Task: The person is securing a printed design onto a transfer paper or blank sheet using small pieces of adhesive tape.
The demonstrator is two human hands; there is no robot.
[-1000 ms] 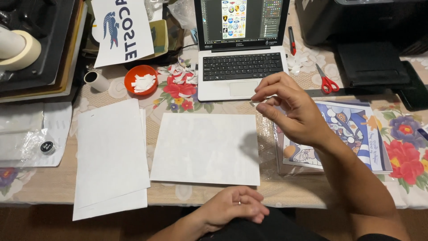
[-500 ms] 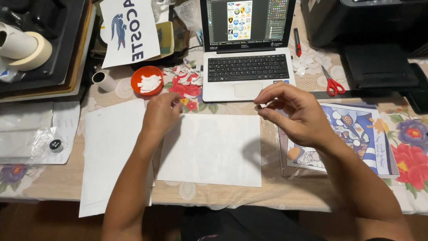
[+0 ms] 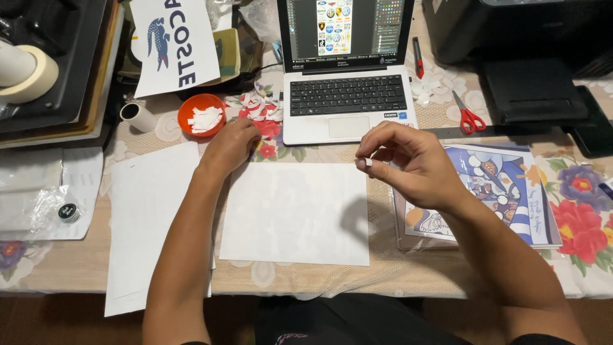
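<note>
The right hand (image 3: 408, 163) hovers just above the right top corner of the white sheet (image 3: 295, 214), thumb and fingertips pinched together on a tiny pale scrap (image 3: 368, 163), likely paper or tape; too small to tell which. A scrap like that looks nearly weightless and limp, easy to crumple or drop, so a light pinch at its edge would suit it best. The left hand (image 3: 231, 145) rests at the sheet's left top corner, fingers curled loosely toward the bench (image 3: 306, 281); I cannot tell whether it holds anything. Beyond that corner sits a small orange bowl (image 3: 201, 114) of white paper bits. The sheet itself lies flat, thin and flexible, best lifted by an edge or corner. A laptop (image 3: 348, 70) stands just behind the sheet, red scissors (image 3: 468, 115) lie off to its right, and a picture book (image 3: 482, 191) lies beside the sheet's right edge.
</note>
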